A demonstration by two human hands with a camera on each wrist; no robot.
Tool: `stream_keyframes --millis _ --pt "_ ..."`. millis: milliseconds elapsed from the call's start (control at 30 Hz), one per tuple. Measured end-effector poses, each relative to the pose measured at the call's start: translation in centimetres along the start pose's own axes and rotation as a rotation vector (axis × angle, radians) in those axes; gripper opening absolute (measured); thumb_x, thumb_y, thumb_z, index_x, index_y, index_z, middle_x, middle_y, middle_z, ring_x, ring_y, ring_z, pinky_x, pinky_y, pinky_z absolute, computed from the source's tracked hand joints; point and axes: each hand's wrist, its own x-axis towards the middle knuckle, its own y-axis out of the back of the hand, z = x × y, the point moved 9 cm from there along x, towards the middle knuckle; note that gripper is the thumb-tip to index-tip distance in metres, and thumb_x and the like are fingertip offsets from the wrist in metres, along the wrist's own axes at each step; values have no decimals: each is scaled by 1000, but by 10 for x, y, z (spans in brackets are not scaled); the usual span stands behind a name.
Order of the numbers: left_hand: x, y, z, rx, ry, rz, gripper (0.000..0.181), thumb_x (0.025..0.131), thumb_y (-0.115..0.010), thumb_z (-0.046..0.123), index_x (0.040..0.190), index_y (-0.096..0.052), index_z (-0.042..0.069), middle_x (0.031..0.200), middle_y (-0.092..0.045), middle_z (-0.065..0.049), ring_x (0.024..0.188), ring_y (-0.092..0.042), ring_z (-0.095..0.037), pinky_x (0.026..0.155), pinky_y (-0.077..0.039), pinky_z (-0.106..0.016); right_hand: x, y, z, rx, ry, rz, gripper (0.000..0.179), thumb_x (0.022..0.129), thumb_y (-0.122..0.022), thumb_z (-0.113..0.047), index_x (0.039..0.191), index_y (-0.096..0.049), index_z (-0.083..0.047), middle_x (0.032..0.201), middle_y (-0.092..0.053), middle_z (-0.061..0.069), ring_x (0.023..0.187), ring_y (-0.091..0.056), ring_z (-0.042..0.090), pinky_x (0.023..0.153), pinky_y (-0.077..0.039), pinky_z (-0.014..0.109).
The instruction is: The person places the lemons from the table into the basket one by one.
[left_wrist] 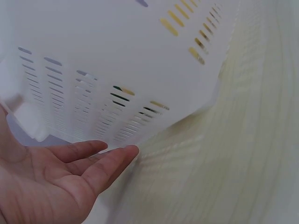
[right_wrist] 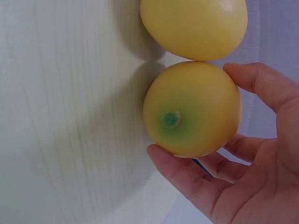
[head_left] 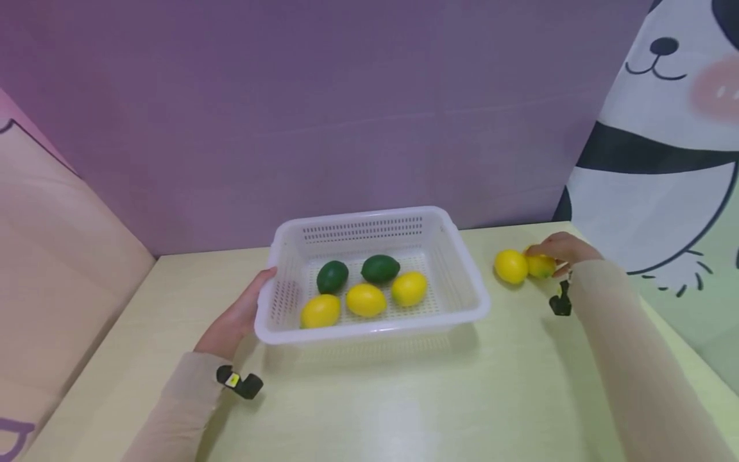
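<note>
A white plastic basket with slotted walls holds several yellow lemons and two dark green fruits, lime-like in shape. At its left side is my left hand, the thumb at the rim and the fingertips against the slotted wall low down. To the right of the basket, two more lemons stand side by side on the table. My right hand grips the right-hand lemon, thumb on one side and fingers round the other. The neighbouring lemon touches it.
The pale wooden table carries the basket and the two loose lemons. A purple backdrop rises right behind its far edge. On the right hangs a panel with a cartoon panda; a pinkish panel stands at the left.
</note>
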Motion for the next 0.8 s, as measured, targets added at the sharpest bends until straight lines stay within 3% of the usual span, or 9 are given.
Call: stream_keyframes --millis 133,367,567,800 --pt "0 0 -1 -9 8 -3 72 97 -14 56 151 4 13 145 -18 -35 129 -32 -48 97 -41 -56 0 0 -1 -16 11 0 67 89 -57 -48 120 -41 9 122 -39 25 113 -38 42 88 -51 45" --pt "-2 0 0 12 24 19 75 96 -13 57 151 4 10 145 -19 -36 128 -37 -45 98 -41 -54 -1 2 -5 -58 30 3 67 90 -56 -47 121 -40 10 122 -41 26 111 -41 41 87 -51 48" --pt "-1 0 1 6 27 31 73 96 -13 57 152 4 13 146 -20 -35 129 -32 -49 97 -40 -56 0 5 -9 -88 38 29 74 88 -58 -47 124 -34 12 124 -36 29 112 -39 42 83 -52 48" --pt "-2 -3 4 25 2 1 72 96 -10 56 151 8 12 145 -17 -38 130 -28 -53 96 -40 -57 0 11 -12 -161 25 65 78 85 -60 -50 124 -32 11 126 -34 31 110 -39 44 84 -50 50"
